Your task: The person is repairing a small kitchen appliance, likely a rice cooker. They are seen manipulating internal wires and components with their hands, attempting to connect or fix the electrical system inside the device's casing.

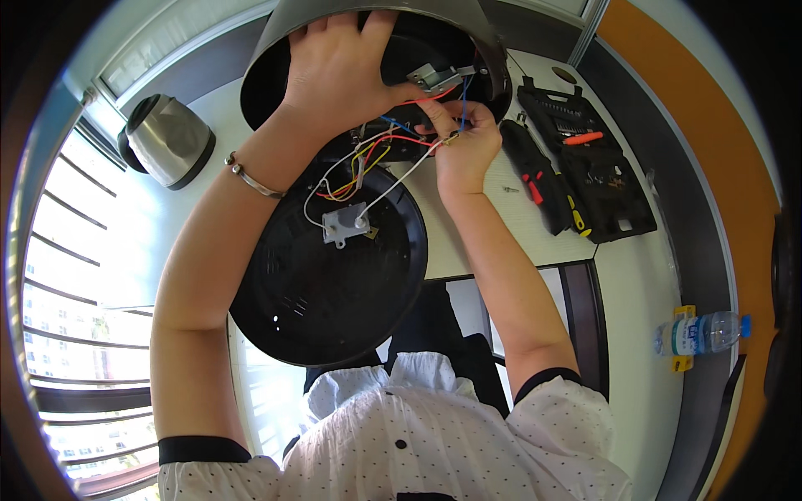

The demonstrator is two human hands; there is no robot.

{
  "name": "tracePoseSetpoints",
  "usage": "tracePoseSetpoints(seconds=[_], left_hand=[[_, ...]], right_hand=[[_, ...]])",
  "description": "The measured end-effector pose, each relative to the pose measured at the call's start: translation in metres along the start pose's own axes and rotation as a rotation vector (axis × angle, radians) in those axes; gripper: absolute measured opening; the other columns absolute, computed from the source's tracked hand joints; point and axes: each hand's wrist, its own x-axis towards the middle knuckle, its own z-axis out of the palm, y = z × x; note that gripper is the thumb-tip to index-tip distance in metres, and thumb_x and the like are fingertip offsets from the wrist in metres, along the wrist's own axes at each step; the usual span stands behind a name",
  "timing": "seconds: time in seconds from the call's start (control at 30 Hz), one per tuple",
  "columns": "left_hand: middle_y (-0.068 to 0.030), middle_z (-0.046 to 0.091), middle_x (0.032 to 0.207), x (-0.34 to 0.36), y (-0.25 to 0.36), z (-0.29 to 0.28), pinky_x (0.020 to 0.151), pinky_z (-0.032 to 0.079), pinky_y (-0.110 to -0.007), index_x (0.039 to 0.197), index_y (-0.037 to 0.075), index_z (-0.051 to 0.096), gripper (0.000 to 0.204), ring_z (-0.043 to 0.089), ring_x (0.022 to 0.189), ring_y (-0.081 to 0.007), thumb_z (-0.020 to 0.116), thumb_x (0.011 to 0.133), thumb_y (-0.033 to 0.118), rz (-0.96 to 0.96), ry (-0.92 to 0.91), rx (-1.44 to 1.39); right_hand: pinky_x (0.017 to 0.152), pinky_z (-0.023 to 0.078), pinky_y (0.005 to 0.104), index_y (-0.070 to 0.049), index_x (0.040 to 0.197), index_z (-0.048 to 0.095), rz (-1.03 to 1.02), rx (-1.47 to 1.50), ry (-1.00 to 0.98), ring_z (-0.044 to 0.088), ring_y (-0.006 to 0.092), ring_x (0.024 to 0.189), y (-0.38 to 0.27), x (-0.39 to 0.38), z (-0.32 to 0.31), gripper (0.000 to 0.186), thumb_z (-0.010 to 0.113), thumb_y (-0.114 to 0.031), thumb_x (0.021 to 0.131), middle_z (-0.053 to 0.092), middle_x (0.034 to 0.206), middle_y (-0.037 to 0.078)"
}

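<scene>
A large dark cylindrical housing point(368, 15) lies on its side at the far edge of the table, its open end toward me. My left hand point(338, 75) reaches into it with fingers spread against the upper inner wall, thumb stretched toward the wires. Just outside the rim, my right hand point(469, 154) is closed in a pinch on a white wire point(409, 172) near a small brass-coloured terminal. A metal bracket point(434, 78) sits inside the housing. Red, blue and yellow wires run between the housing and a round black base point(334, 292), which carries a grey box-shaped electrical part point(345, 224).
A steel electric kettle point(167, 140) stands at left. On the right lie an open black tool case point(614, 179), a red-handled screwdriver point(583, 139), a black tool pouch point(530, 179) and a small screw point(510, 189). A water bottle point(710, 334) is farther right. The black base overhangs the table's front edge.
</scene>
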Motion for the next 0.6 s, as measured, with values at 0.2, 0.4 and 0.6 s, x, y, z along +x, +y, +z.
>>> tracePoseSetpoints(seconds=[0.2,0.4,0.6], left_hand=[[-0.0288,0.044,0.119,0.000,0.000,0.001,0.097,0.030,-0.055,0.126,-0.002,0.042,0.090,0.040,0.113,-0.0465,0.076,0.061,0.050,0.021,-0.041,0.093],[-0.0288,0.042,0.122,0.001,0.003,0.000,0.096,0.030,-0.055,0.128,0.000,0.041,0.092,0.038,0.114,-0.0469,0.077,0.060,0.051,-0.004,-0.041,0.086],[-0.0228,0.049,0.116,0.001,-0.006,0.013,0.085,0.043,-0.050,0.123,0.006,0.049,0.089,0.050,0.102,-0.0435,0.080,0.055,0.055,0.115,0.172,0.173]], right_hand=[[0.048,0.050,0.0224,0.005,0.085,0.053,0.027,-0.012,-0.027,0.062,0.0148,0.054,0.001,0.000,-0.001,0.029,0.078,-0.006,0.073,0.059,0.066,0.007],[0.049,0.051,0.0238,0.009,0.095,0.052,-0.014,0.030,-0.094,0.060,0.0125,0.056,0.011,-0.001,-0.009,0.035,0.076,-0.002,0.072,0.061,0.068,0.010],[0.053,0.053,0.0233,0.004,0.083,0.056,0.255,-0.058,-0.229,0.063,0.0135,0.071,0.005,-0.014,-0.033,0.010,0.064,-0.001,0.080,0.064,0.088,0.013]])
